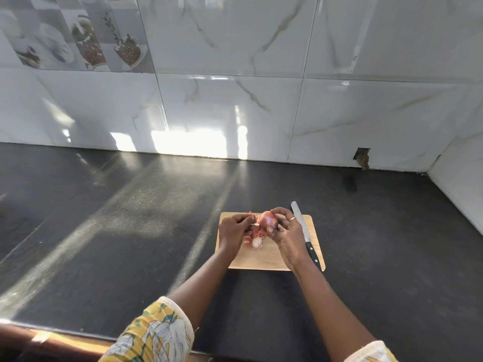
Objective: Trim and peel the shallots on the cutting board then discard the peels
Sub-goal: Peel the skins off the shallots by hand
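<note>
A pinkish-purple shallot (269,220) is held just above the wooden cutting board (264,258); my right hand (286,235) grips it with curled fingers and thumb. My left hand (233,231) pinches a strip of reddish peel (252,217) at the shallot's left side. Under the hands, loose peels (257,234) lie on the board beside a pale peeled shallot (256,242). A knife (304,232) with a black handle lies along the board's right edge, its blade pointing away from me.
The board sits on a dark stone counter (130,231) that runs back to a white marble-tiled wall (235,100). A side wall (460,178) closes the corner at the right. The counter's front edge (65,338) is at the bottom left.
</note>
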Tool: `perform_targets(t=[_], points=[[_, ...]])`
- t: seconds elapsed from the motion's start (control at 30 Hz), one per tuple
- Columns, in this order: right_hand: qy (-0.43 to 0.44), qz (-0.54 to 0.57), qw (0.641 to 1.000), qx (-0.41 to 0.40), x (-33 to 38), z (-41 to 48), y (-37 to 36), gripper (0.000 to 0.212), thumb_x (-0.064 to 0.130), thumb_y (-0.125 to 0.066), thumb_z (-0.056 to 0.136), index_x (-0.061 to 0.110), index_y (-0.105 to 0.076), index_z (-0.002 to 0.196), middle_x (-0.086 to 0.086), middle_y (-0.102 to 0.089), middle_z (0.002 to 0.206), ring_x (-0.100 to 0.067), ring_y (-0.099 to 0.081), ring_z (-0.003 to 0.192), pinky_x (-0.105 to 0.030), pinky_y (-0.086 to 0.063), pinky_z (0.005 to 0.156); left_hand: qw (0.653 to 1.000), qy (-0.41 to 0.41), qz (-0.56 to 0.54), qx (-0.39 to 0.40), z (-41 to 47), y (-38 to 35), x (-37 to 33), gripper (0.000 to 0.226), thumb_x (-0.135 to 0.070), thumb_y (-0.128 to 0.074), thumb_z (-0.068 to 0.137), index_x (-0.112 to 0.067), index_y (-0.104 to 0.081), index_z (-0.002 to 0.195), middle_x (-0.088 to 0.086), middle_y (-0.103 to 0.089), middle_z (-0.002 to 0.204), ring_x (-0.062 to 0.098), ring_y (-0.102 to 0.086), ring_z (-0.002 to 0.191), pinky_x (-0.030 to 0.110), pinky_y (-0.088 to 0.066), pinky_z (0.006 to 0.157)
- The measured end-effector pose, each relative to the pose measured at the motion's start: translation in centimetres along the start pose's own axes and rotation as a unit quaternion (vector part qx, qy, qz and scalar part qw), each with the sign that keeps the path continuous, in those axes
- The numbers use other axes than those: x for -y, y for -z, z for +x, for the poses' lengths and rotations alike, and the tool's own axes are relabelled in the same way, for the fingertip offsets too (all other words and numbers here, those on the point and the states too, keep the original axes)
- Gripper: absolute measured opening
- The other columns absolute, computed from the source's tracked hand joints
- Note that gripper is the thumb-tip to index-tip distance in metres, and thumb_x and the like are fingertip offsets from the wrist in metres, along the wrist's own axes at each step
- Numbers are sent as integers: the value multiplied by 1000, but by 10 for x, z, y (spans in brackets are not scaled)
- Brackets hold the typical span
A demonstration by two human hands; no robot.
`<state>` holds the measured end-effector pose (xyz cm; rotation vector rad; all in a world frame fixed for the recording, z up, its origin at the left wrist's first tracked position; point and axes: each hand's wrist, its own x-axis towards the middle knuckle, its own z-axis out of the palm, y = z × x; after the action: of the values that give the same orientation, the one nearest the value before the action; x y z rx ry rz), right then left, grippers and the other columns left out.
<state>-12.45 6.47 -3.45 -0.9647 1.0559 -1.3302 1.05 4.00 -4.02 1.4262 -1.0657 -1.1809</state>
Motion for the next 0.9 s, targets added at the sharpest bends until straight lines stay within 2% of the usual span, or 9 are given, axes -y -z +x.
perform_targets(t=[0.1, 0.13, 0.2, 0.27, 0.33, 0.5, 0.63, 0.77, 0.9], points=[[-4, 0, 1000, 0, 1, -1, 2, 46, -20, -60, 77, 21, -57, 99, -11, -61, 111, -23, -61, 101, -34, -55, 84, 999, -11, 40, 6, 0, 3, 3, 22, -14, -71, 78, -34, -75, 70, -5, -70, 60, 14, -65, 65, 44, -56, 82], [-6, -5, 1000, -1, 1, -1, 3, 46, -18, -62, 77, 21, -58, 100, -10, -62, 111, -24, -62, 102, -34, -56, 83, 999, -16, 49, 8, -1, 3, 3, 19, -13, -72, 77, -31, -76, 82, -6, -71, 64, 13, -65, 67, 43, -56, 83], [-10, -13, 1000, -5, 1, -2, 4, 47, -16, -66, 75, 22, -58, 100, -7, -64, 109, -23, -63, 101, -32, -57, 79, 997, -22, 74, 21, -2, 1, 2, 38, -10, -72, 77, -15, -66, 114, -2, -73, 83, 10, -64, 77, 37, -55, 88], [-10, -28, 1000, -11, 1, -2, 3, 49, -15, -69, 73, 24, -58, 101, -6, -64, 110, -22, -63, 100, -31, -57, 78, 994, -42, 91, 35, -5, 0, 0, 49, -6, -71, 77, -10, -58, 124, 1, -69, 107, 9, -65, 90, 32, -53, 91], [-12, -35, 999, -16, 0, -2, 3, 49, -13, -71, 73, 24, -58, 102, -7, -64, 111, -21, -63, 100, -34, -56, 80, 993, -66, 97, 33, -7, -1, -2, 39, -6, -68, 79, -11, -64, 117, 1, -67, 115, 8, -65, 96, 26, -52, 91], [-28, -8, 999, -26, -1, -3, 3, 33, -6, -65, 83, 19, -61, 104, -7, -62, 110, -25, -62, 106, -39, -58, 81, 989, -105, 102, 6, -9, -2, -7, 14, -16, -70, 79, -19, -76, 92, -4, -75, 88, -11, -62, 70, 10, -49, 72], [-31, 13, 999, -14, -1, -2, 3, 28, -4, -61, 87, 10, -62, 112, -2, -65, 106, -20, -64, 102, -37, -56, 87, 990, -104, 68, 61, -10, -2, -7, 19, -19, -70, 81, -19, -73, 100, -5, -73, 94, -3, -65, 82, 13, -50, 78], [-31, -26, 999, 17, 1, -4, 6, 35, -1, -64, 85, 16, -60, 116, 3, -67, 106, -13, -63, 102, -30, -55, 87, 986, -116, 76, 92, -11, -2, -7, 21, -16, -66, 83, -19, -71, 104, -3, -73, 96, 0, -64, 85, 23, -50, 83], [-19, -135, 990, 24, 1, -2, 10, 49, -1, -74, 76, 24, -58, 115, -3, -63, 115, -11, -62, 104, -23, -54, 85, 977, -147, 120, 94, -11, -1, -7, 23, -18, -68, 82, -17, -70, 105, 1, -72, 102, -9, -62, 86, 14, -50, 80]])
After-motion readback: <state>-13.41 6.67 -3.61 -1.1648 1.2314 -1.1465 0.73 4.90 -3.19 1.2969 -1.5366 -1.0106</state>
